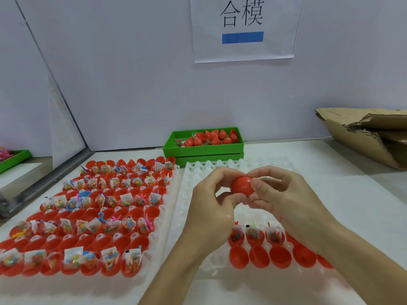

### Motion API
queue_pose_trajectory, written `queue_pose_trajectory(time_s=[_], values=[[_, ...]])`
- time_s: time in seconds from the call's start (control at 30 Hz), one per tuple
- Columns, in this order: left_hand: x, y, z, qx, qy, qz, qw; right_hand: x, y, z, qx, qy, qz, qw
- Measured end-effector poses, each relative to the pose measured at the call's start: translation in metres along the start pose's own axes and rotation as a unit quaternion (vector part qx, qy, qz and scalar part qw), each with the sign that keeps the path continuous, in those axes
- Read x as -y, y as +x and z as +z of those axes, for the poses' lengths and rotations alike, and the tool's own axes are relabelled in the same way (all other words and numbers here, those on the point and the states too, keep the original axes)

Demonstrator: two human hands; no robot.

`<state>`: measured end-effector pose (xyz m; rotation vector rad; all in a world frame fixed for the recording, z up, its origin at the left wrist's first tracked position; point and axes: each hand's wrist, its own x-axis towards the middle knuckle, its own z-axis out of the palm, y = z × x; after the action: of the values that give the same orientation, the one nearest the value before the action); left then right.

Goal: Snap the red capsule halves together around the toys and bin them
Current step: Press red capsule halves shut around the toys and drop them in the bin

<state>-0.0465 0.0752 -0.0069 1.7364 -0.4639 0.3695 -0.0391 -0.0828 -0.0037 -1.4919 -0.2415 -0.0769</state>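
Note:
A red capsule (pixel 241 185) is held above the right white tray (pixel 189 208), pinched between my left hand (pixel 212 201) and my right hand (pixel 286 194). Fingers of both hands curl round it from either side. On the near part of that tray stand a few red halves with toy packets (pixel 255 235) and a row of bare red halves (pixel 259 256). The left white tray (pixel 164 219) is packed with red halves, many holding packets (pixel 110 256). A green bin (pixel 203 148) at the back holds several closed red capsules (pixel 211 137).
A second green tray (pixel 13 158) with pink items sits at the far left behind a partition. Crumpled cardboard (pixel 370 133) lies at the back right. A paper sign (pixel 243 27) hangs on the wall. Bare table shows to the right of the trays.

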Motion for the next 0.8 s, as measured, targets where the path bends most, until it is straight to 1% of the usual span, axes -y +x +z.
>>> queue_pose_trajectory(time_s=[0.1, 0.17, 0.27, 0.37, 0.43, 0.5, 0.53, 0.6, 0.7, 0.77, 0.8], values=[[0.002, 0.000, -0.002, -0.010, -0.003, -0.008, 1.000, 0.002, -0.001, 0.002, -0.024, -0.023, -0.005, 0.999], [0.003, 0.000, -0.001, -0.022, 0.016, -0.001, 1.000, 0.003, -0.001, 0.002, -0.032, -0.057, -0.020, 0.998], [0.005, 0.000, 0.002, -0.043, 0.095, 0.044, 0.994, 0.002, -0.005, 0.008, -0.009, -0.118, -0.050, 0.992], [0.011, -0.002, 0.005, -0.053, 0.186, 0.096, 0.976, -0.002, -0.010, 0.018, 0.002, -0.206, -0.070, 0.976], [0.014, -0.003, 0.007, -0.048, 0.218, 0.111, 0.968, -0.006, -0.010, 0.021, -0.010, -0.227, -0.081, 0.971], [0.015, -0.003, 0.008, -0.048, 0.242, 0.129, 0.961, -0.008, -0.009, 0.019, -0.016, -0.221, -0.084, 0.972], [0.015, -0.002, 0.008, -0.050, 0.240, 0.135, 0.960, -0.008, -0.008, 0.017, -0.014, -0.210, -0.083, 0.974], [0.014, -0.001, 0.008, -0.050, 0.194, 0.127, 0.971, -0.009, -0.006, 0.014, -0.007, -0.192, -0.081, 0.978], [0.011, -0.001, 0.006, -0.030, 0.100, 0.078, 0.991, -0.008, -0.005, 0.012, 0.009, -0.176, -0.079, 0.981], [0.010, 0.000, 0.003, -0.017, 0.048, 0.047, 0.998, -0.008, -0.004, 0.010, 0.022, -0.141, -0.072, 0.987], [0.009, 0.000, 0.001, -0.013, 0.039, 0.037, 0.998, -0.008, -0.003, 0.009, 0.027, -0.121, -0.066, 0.990]])
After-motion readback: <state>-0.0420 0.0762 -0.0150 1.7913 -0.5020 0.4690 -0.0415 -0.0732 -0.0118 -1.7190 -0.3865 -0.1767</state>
